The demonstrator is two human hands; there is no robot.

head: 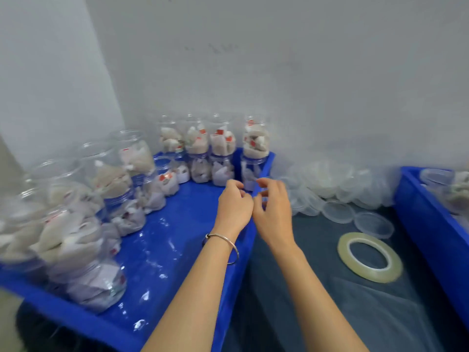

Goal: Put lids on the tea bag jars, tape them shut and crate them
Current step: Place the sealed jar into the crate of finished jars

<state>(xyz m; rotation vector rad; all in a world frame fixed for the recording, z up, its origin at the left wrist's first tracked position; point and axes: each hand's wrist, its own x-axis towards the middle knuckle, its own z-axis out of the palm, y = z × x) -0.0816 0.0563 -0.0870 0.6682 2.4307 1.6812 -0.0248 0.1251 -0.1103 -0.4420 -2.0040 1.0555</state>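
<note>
status: partly complete. the large blue crate (177,240) on the left already holds many clear jars (223,148) of tea bags, stacked two high along its far wall and its left side. the middle and near part of its floor is bare, so there is room for more.

a second blue crate (431,224) at the right edge holds at least one further jar (454,186); it looks open at the top, though blur makes that uncertain. these are probably jars awaiting lids.

supplies remaining: a heap of loose clear lids (337,184) lies against the wall between the two crates, with a few single lids spread toward the camera on the dark cloth (317,288). a roll of clear tape (369,260) lies flat on that cloth, near the single lids and apart from both hands.

hands: the left hand (234,207) and right hand (272,209) meet above the right rim of the large crate, fingertips touching or almost touching. fingers on both are curled inward as if pinching something small between them, possibly a strip of tape, but no object can be made out, so what they grip cannot be told. neither hand holds a jar or a lid.

remaining work, as judged: lid, tape and crate the leftover jars.
</note>
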